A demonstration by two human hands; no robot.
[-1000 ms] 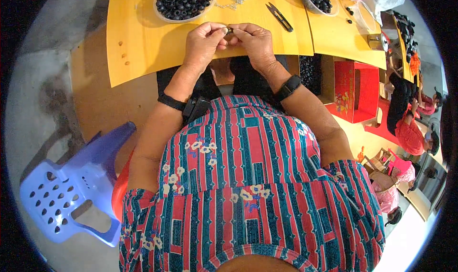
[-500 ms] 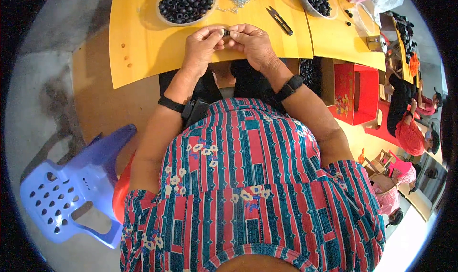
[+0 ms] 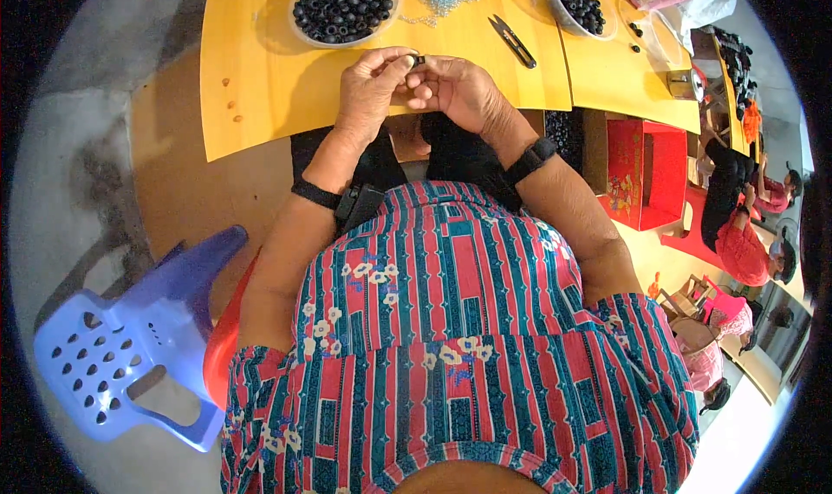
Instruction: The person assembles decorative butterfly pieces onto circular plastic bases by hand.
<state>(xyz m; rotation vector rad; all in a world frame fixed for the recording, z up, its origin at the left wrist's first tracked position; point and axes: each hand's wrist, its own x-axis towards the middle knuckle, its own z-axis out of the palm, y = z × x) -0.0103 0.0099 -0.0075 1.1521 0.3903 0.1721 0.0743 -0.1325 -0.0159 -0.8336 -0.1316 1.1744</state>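
Small dark bead [image 3: 418, 60] pinched between fingertips of left hand [image 3: 371, 85] and right hand [image 3: 459, 91], just below bowl of black beads [image 3: 342, 7], above yellow table [image 3: 260, 78] edge; snips [image 3: 513, 41] right of bowl.

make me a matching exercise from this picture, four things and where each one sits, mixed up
Things:
1. bowl of black beads
2. snips
3. blue plastic stool
4. red box

Places:
A. on the floor, lower left
B. under the table edge, right of the right forearm
C. on the yellow table, above the left hand
D. on the table, above the right hand

Pairs: 1-C, 2-D, 3-A, 4-B
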